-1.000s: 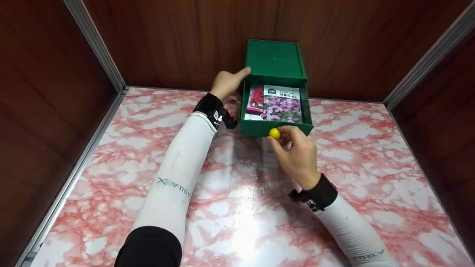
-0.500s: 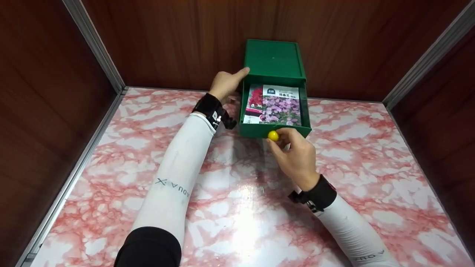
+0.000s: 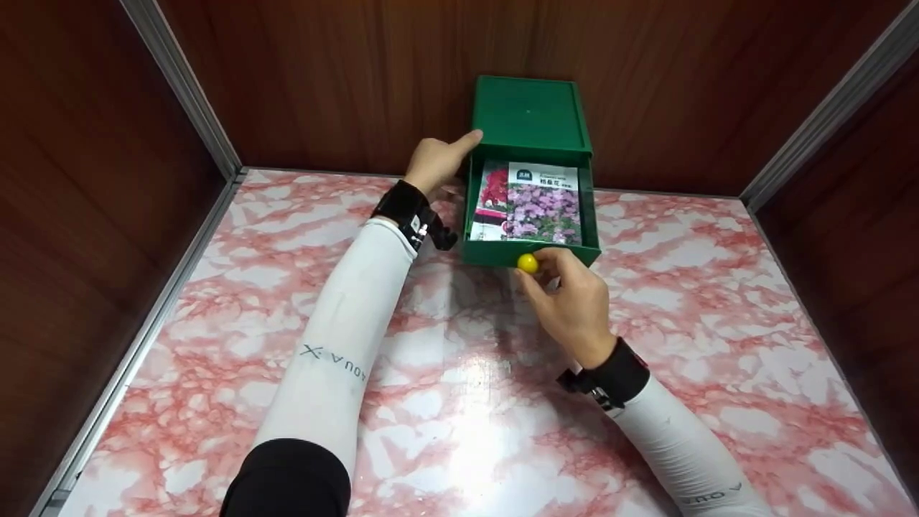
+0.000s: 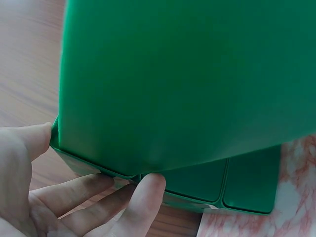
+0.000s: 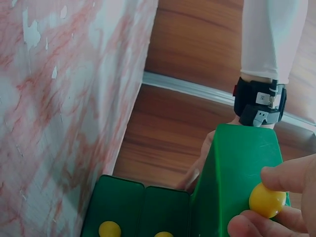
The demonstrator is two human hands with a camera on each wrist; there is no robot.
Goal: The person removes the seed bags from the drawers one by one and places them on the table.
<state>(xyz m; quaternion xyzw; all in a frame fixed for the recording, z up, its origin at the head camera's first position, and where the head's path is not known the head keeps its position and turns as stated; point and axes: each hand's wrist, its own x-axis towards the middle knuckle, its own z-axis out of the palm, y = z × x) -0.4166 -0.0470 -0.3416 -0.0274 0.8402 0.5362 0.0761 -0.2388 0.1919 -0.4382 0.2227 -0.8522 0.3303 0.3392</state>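
A small green drawer cabinet (image 3: 531, 111) stands against the back wall, its top drawer (image 3: 492, 255) pulled out. Two flower-picture packets lie inside: one with purple flowers (image 3: 543, 208) partly covers one with red flowers (image 3: 493, 192). My right hand (image 3: 574, 301) pinches the drawer's round yellow knob (image 3: 528, 263) between thumb and fingers, as the right wrist view also shows. With my left hand (image 3: 436, 161) I grip the cabinet's left side, thumb at the top edge. In the left wrist view the fingers (image 4: 143, 202) lie along the side, beside the lower drawer fronts (image 4: 195, 182).
Lower drawers with yellow knobs (image 5: 109, 229) show beneath in the right wrist view. The tabletop (image 3: 459, 402) has a red and white marbled pattern. Dark wood panels (image 3: 344, 79) with metal corner strips (image 3: 188, 90) enclose it at the back and sides.
The top drawer has come slightly farther out toward me, with my right hand still on its knob. My left hand has stayed at the cabinet's side.
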